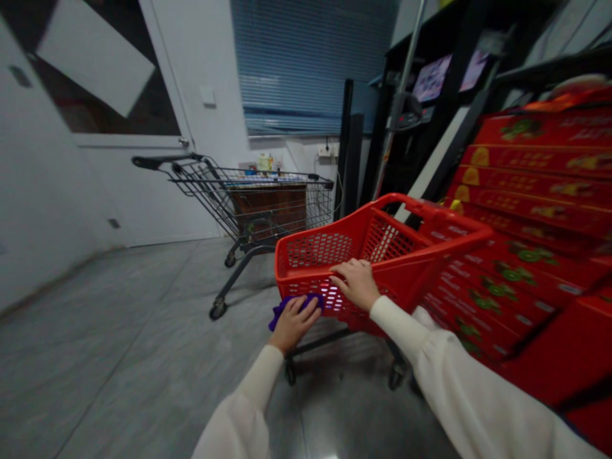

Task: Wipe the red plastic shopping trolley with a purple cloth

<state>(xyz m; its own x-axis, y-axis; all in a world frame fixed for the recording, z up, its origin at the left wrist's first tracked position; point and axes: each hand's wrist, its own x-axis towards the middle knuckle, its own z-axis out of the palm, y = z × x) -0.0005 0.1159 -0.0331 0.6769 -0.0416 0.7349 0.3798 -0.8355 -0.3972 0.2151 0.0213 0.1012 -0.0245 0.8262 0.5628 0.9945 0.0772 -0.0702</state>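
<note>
My left hand (294, 323) presses a crumpled purple cloth (287, 307) against the lower front wall of a red plastic shopping cart (406, 284). The cloth shows on both sides of my fingers. My right hand (354, 284) grips the cart's top rim, with its fingers curled over the edge. The cart has a perforated basket on a dark wheeled frame, and it looks empty from here. Its two near casters show below the basket.
A wire shopping cart (251, 197) stands farther back on the grey tiled floor (119, 338) near a white door (143, 191). Stacked red printed boxes (526, 210) rise close to the right of the red cart. Black shelving (421, 121) stands behind them, beneath blue window blinds (310, 64).
</note>
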